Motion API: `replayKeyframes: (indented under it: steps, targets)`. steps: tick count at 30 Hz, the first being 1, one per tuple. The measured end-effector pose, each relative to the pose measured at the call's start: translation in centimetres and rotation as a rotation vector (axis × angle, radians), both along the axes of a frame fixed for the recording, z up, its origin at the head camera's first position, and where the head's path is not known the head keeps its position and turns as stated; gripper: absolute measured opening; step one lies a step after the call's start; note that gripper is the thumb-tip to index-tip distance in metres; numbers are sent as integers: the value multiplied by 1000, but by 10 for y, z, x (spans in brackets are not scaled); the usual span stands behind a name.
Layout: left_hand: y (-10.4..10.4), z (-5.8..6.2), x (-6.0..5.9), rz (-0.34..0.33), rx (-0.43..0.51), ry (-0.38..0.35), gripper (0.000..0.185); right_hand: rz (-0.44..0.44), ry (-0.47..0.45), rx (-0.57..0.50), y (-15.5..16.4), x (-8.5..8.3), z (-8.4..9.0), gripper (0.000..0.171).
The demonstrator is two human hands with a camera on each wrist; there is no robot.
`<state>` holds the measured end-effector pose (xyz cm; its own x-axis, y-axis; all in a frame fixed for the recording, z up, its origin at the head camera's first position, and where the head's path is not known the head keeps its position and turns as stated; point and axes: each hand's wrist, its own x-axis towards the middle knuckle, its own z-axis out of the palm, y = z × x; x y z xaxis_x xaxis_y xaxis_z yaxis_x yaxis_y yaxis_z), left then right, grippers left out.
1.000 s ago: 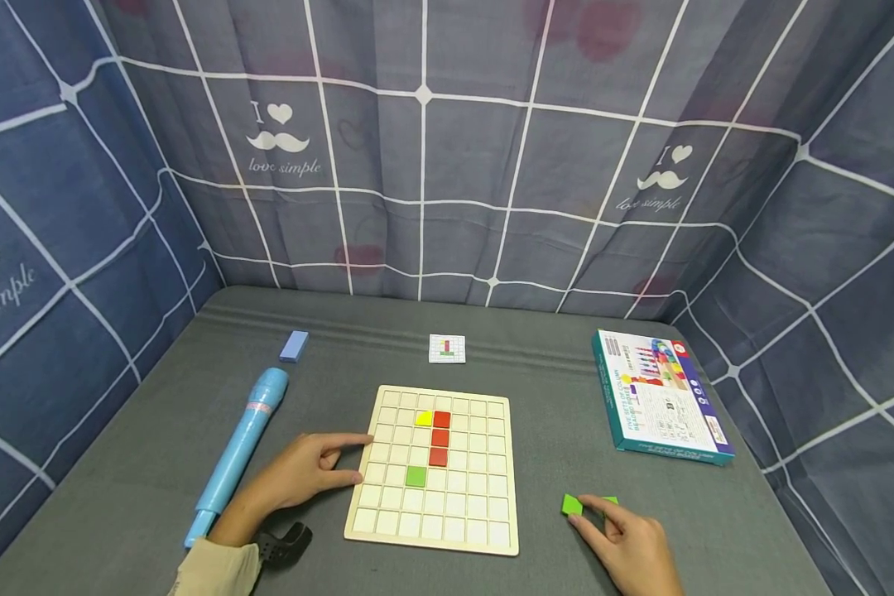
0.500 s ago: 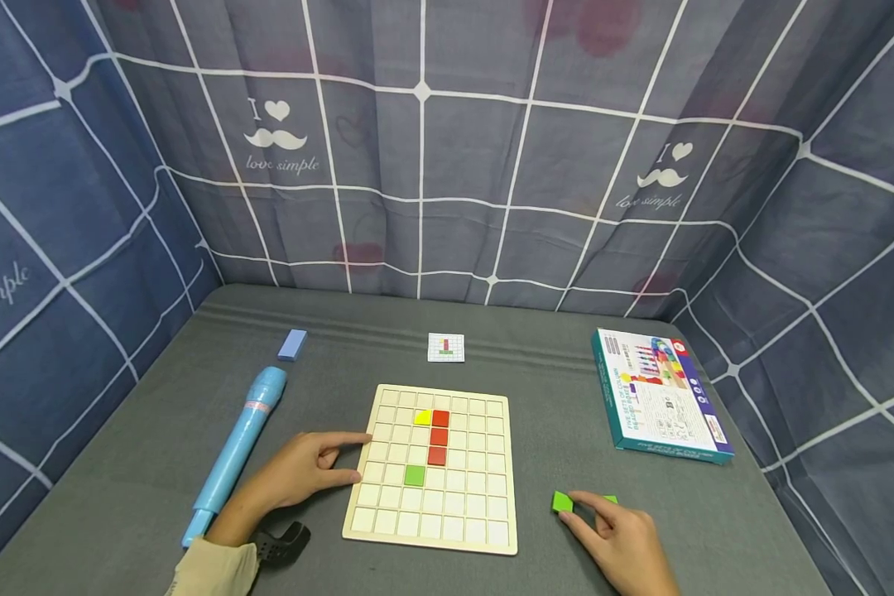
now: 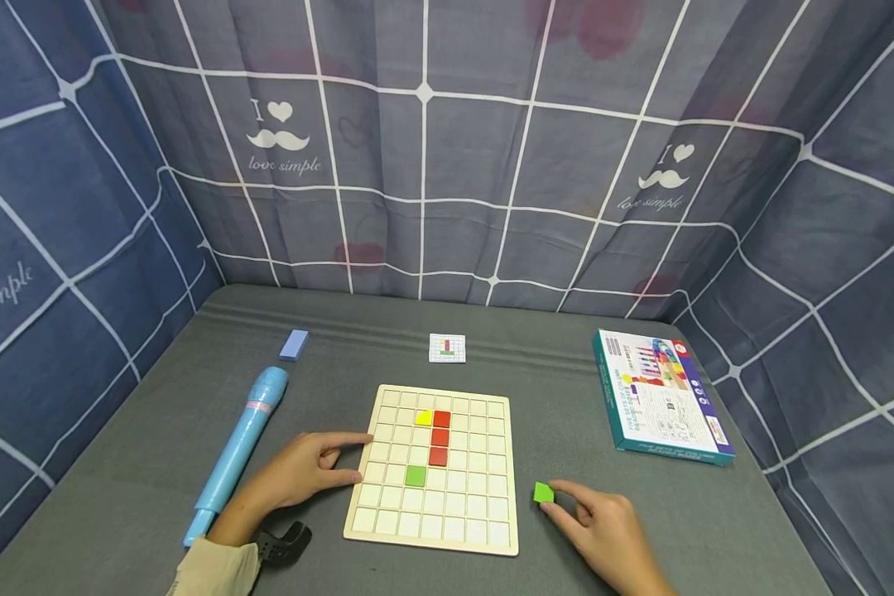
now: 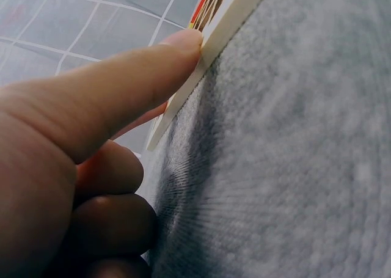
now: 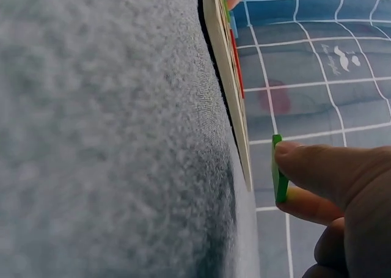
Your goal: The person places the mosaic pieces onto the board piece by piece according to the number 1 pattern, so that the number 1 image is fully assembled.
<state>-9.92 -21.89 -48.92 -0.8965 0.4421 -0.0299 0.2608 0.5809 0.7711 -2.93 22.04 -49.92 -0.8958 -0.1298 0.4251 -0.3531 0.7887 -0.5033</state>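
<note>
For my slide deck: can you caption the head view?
Right hand pinches a green square tile beside the pale wooden grid board, which the left hand steadies.

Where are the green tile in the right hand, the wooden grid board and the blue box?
green tile (image 3: pixel 543 492), head view, top face.
wooden grid board (image 3: pixel 432 521), head view, bare lower squares.
blue box (image 3: pixel 294 344), head view, top face.

The green tile (image 3: pixel 543 492) was small, flat and square, pinched between thumb and finger of the right hand (image 3: pixel 603 534), just beside the right edge of the wooden grid board (image 3: pixel 484 530). This pale board lay flat, and the left hand (image 3: pixel 298 476) touched its left edge with a straight finger.
</note>
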Motion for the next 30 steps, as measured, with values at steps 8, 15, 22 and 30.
replayKeyframes:
  steps: [8, 15, 22, 30]
  targets:
    - [1, -1, 1, 5, -2, 9, 52, 61, 56, 4, -8, -6, 1, 26]
    - [0, -1, 0, 3, 7, 13, 53, 129, 50, -22, -23, -10, 6, 24]
    - [0, 0, -1, 1, 0, 14, 54, 206, 22, -49, -37, -13, 8, 22]
    - [0, 1, 0, 0, -2, 9, 53, 245, 47, -25, -49, -14, 8, 23]
